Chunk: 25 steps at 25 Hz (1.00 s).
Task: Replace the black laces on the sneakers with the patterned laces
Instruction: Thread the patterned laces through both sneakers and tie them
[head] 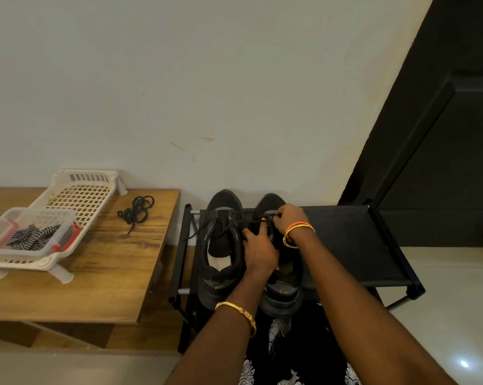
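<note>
Your right hand (pixel 286 218) has its grip pinched on the black lace (pixel 258 222) near the toe of the right sneaker (pixel 283 284) on the shoe rack (pixel 351 240); your left hand (pixel 258 250) presses the tongue, grip clamped on nothing I can tell. Draw the lace out eyelet by eyelet. Patterned laces (pixel 32 236) wait in the clear box (pixel 40 218) on the surface (pixel 109 268).

I see two black sneakers, the left sneaker (pixel 222 245) and the right sneaker (pixel 283 273), side by side just right of the frame's centre, toes toward the top, heels toward the bottom. The left one's black lace (pixel 207 227) hangs loose across its tongue. The right one's lace (pixel 258 221) is stretched taut near the toe. A removed black lace (pixel 137 211) lies coiled left of centre. The patterned laces (pixel 33 237), black and white, sit bundled at the far left.
</note>
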### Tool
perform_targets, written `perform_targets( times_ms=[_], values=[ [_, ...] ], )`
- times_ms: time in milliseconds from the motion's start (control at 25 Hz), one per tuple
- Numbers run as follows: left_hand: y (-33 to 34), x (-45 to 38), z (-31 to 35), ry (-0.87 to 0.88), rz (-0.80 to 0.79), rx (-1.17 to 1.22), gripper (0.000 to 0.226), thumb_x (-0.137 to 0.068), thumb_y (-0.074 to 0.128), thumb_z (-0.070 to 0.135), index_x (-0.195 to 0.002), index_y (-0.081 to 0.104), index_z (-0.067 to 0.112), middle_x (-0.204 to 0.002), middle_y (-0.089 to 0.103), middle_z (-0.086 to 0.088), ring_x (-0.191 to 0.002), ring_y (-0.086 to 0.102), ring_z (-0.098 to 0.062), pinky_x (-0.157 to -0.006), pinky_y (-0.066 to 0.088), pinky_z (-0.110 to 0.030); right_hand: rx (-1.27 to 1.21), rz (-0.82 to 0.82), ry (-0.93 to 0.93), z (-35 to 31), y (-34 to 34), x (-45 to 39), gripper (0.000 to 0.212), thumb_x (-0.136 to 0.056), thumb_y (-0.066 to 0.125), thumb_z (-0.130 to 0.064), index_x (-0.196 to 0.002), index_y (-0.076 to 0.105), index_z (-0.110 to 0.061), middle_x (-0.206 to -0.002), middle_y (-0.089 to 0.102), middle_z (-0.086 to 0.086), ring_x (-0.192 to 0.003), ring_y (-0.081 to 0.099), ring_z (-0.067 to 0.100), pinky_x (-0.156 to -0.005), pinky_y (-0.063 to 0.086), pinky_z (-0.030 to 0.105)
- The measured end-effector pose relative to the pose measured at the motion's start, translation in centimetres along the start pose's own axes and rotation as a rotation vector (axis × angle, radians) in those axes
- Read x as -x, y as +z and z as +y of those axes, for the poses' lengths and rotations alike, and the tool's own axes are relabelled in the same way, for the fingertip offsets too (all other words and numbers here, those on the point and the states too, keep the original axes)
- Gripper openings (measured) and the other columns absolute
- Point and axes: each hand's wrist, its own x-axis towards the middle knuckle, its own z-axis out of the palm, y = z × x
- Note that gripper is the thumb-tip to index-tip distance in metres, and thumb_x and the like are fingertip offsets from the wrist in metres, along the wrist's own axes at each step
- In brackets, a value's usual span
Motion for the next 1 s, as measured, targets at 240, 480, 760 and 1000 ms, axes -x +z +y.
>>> perform_targets(
  times_ms=[240, 480, 760, 1000],
  values=[
    [0.1, 0.0, 0.1, 0.002, 0.001, -0.009, 0.077, -0.092, 0.054, 0.010, -0.153, 0.011, 0.030, -0.148, 0.014, -0.023, -0.128, 0.036, -0.044, -0.109, 0.036, -0.047, -0.452, 0.280, 0.015, 1.7, -1.4, 4.0, 0.014, -0.087, 0.057, -0.008, -0.089, 0.071, -0.009, -0.095, 0.066, 0.010, -0.085, 0.059, 0.019, -0.076, 0.048, 0.027],
    [-0.1, 0.2, 0.2, -0.012, -0.014, -0.008, 0.079, -0.092, 0.054, 0.008, -0.153, 0.009, 0.031, -0.151, 0.007, -0.022, -0.133, 0.032, -0.044, -0.110, 0.035, -0.047, -1.363, 0.388, 0.069, 0.8, -3.0, 6.9, 0.026, -0.090, 0.046, 0.005, -0.073, 0.057, -0.010, -0.088, 0.061, 0.009, -0.072, 0.055, 0.012, -0.059, 0.047, 0.010],
    [-0.3, 0.2, 0.3, -0.016, -0.021, 0.013, 0.079, -0.092, 0.054, 0.009, -0.153, 0.009, 0.030, -0.151, 0.007, -0.021, -0.134, 0.030, -0.043, -0.110, 0.035, -0.046, -0.425, 0.190, 0.073, 0.6, -0.8, 1.0, 0.012, -0.090, 0.056, -0.016, -0.101, 0.057, -0.010, -0.093, 0.063, 0.011, -0.085, 0.061, 0.028, -0.077, 0.053, 0.040],
    [-0.3, 0.3, 0.4, -0.008, -0.015, 0.000, 0.078, -0.093, 0.055, 0.014, -0.153, 0.009, 0.030, -0.150, 0.010, -0.021, -0.134, 0.030, -0.043, -0.111, 0.033, -0.046, -0.087, 0.075, 0.065, -0.1, -0.1, 1.3, 0.020, -0.090, 0.056, -0.015, -0.105, 0.068, -0.010, -0.106, 0.067, 0.015, -0.096, 0.062, 0.032, -0.081, 0.053, 0.038]
  ],
)
